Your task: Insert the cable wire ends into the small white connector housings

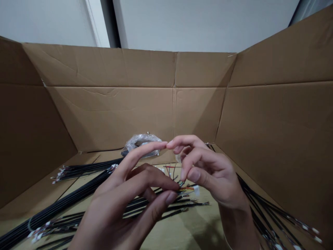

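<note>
My left hand [122, 205] is low in the middle, its thumb and fingers pinched on the end of a thin black cable [156, 205] whose coloured wires [186, 188] fan out toward a small white connector [196, 190]. My right hand [208, 170] is curled just to the right, fingers bent over that connector and the coloured wires. The index fingertips of both hands touch above the wires. The hands hide how the connector is held.
A large cardboard box [145, 114] walls in the work area on three sides. Bundles of black cables with white ends lie at the left [78, 170] and along the right wall [267, 211]. A clear plastic bag [140, 142] lies at the back.
</note>
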Demonstrator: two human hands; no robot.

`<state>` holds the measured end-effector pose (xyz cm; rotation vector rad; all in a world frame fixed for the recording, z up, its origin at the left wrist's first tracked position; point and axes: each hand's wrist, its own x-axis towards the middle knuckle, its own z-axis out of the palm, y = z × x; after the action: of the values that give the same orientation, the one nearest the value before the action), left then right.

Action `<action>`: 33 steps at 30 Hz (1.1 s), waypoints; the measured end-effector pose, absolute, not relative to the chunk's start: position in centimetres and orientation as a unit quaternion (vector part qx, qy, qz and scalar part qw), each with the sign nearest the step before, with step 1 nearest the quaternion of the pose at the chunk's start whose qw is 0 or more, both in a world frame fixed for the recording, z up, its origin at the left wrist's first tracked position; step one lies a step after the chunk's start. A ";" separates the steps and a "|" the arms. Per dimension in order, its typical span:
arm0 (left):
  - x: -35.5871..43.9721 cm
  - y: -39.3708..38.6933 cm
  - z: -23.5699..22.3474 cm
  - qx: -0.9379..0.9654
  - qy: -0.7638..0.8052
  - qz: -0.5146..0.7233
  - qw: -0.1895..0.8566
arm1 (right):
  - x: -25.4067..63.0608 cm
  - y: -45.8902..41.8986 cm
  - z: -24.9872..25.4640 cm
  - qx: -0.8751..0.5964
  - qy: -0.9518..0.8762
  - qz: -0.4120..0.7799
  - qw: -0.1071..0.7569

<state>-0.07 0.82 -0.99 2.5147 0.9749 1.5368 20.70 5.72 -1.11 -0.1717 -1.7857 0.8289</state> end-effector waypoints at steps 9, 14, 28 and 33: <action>0.1 0.6 0.1 0.809 0.316 0.494 -0.052 | 20.3 6.3 -1.7 -0.009 -0.762 0.367 0.533; 0.1 0.6 0.1 0.812 0.302 0.498 -0.030 | 20.2 6.2 -1.4 -0.004 -0.767 0.339 0.545; -0.6 0.7 -0.2 0.822 0.287 0.489 0.051 | 20.6 6.2 -1.3 -0.013 -0.802 0.283 0.526; -0.8 0.8 -0.4 0.824 0.296 0.477 0.075 | 20.7 5.7 -1.3 -0.023 -0.809 0.240 0.536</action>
<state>-0.78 0.77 -0.45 2.4731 0.8880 1.4299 20.67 5.65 -1.28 -0.0552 -1.9277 0.5710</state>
